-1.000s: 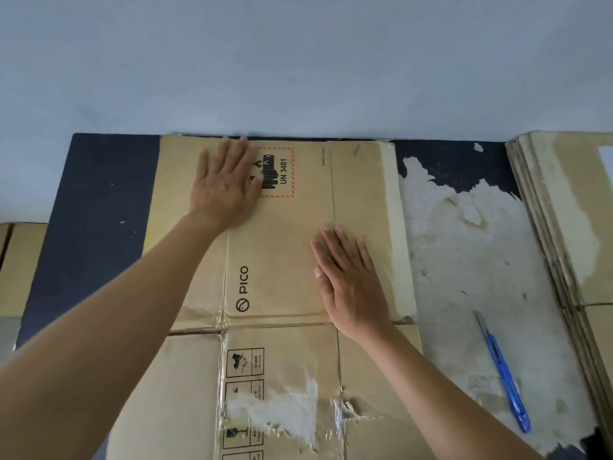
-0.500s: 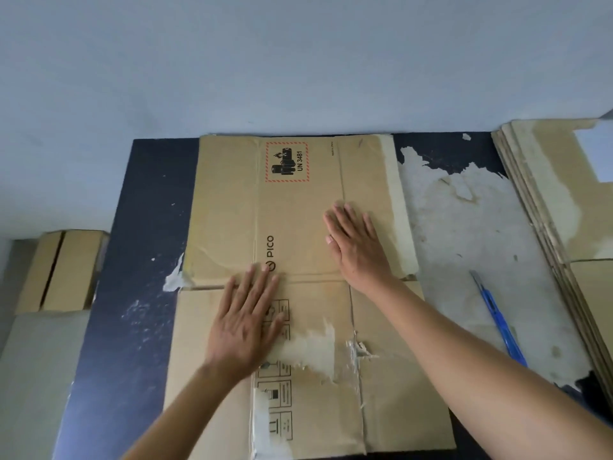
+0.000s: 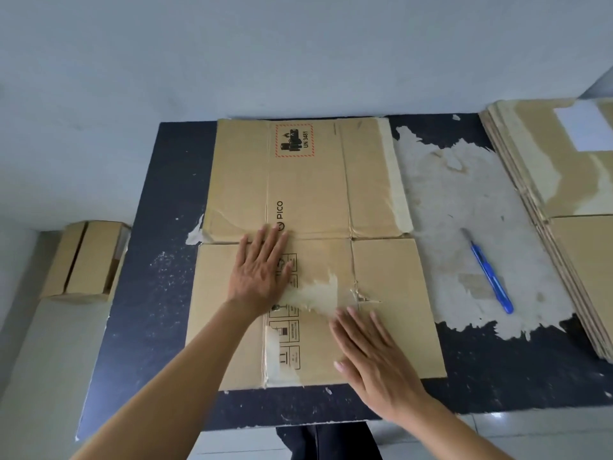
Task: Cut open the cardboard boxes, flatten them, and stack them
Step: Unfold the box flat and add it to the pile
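Flattened brown cardboard box with PICO print and a red-bordered UN 3481 label [image 3: 331, 194] lies flat in the middle of the dark blue, scuffed surface [image 3: 159, 293], far edge against the wall, near edge short of the surface's front rim

Left hand [image 3: 262, 270] palm down on the box near the cross crease, fingers straight, tips touching the PICO mark. Right hand [image 3: 368, 353] palm down on the near panel, just below the torn tape patch. Both grips are flat, nothing pinched or held, only pressing on the cardboard

Box long axis runs away from the person, near to far; a crease crosses it about midway

Stack of flattened tan cardboard sheets [image 3: 547, 194] sits at the right edge of the surface, well apart from the box. Blue slim utility knife [image 3: 491, 277] lies between box and stack, on the pale torn patch, touching neither

Small closed brown carton [image 3: 83, 260] sits left of the surface, lower down, not yet cut

Judgement: flattening looks nearly done, and next is likely carrying this sheet to the stack. The stack lies to the right of both hands, with the right hand nearer. The move goes sideways across the long axis and passes over the knife, so the sheet needs lifting clear
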